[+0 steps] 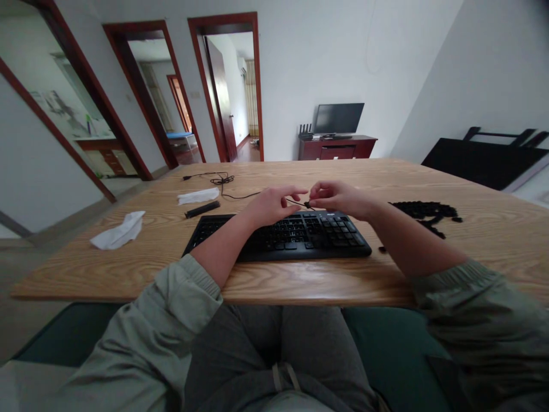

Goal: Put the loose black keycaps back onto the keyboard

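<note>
Grey trousers [278,349] nearest, seated at wooden table [107,274]. Right hand [343,200]: thumb and index fingertips [315,198] pinched on small black plug [307,204], held above black keyboard [278,237]. Thin cable [244,196] runs from plug. Left hand [268,207]: fingers extended, loose, not clenched; index near plug. Small black pieces [424,210] heaped right of keyboard.

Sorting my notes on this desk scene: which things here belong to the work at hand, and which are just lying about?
At hand: right hand pinching a thin black cable; left hand beside it; flat black keyboard beneath.

Lying about: crumpled white tissue, folded white tissue, slim black bar, heap of small black pieces.
</note>
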Demonstrator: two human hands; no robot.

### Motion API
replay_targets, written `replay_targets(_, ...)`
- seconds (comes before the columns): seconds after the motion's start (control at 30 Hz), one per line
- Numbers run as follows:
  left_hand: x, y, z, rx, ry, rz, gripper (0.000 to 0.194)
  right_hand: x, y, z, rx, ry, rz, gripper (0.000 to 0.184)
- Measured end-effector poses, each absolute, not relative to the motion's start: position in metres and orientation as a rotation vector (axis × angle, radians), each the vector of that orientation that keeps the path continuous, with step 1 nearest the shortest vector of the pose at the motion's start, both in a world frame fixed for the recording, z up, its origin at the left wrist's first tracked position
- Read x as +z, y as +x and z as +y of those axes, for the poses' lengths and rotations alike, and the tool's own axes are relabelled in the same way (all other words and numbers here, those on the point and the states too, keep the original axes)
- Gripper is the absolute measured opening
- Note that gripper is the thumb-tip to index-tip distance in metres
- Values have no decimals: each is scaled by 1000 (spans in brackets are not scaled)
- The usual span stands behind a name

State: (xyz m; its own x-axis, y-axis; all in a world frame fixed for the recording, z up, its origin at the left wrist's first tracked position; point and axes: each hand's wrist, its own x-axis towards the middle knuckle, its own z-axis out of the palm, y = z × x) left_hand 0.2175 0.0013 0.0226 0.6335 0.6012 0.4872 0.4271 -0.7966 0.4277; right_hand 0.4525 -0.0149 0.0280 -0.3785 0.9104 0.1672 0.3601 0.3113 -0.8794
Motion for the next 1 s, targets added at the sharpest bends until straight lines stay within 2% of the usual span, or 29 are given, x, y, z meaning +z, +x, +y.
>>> replay_targets(0.13,19,218,3,884,2682,833,24,15,437,-5,1159,-1078,-1786,41)
replay_targets(0.63,9,214,4,895,2811,788,19,2,434,-10,1358,-1024,-1679,31)
replay_targets(0.8,8,212,6,911,2810,831,21,5,436,-10,1054,-1085,-1807,24)
replay_targets(1.0,3,217,14,808,2734,1110,23,2,438,-6,296,-1165,-2207,29)
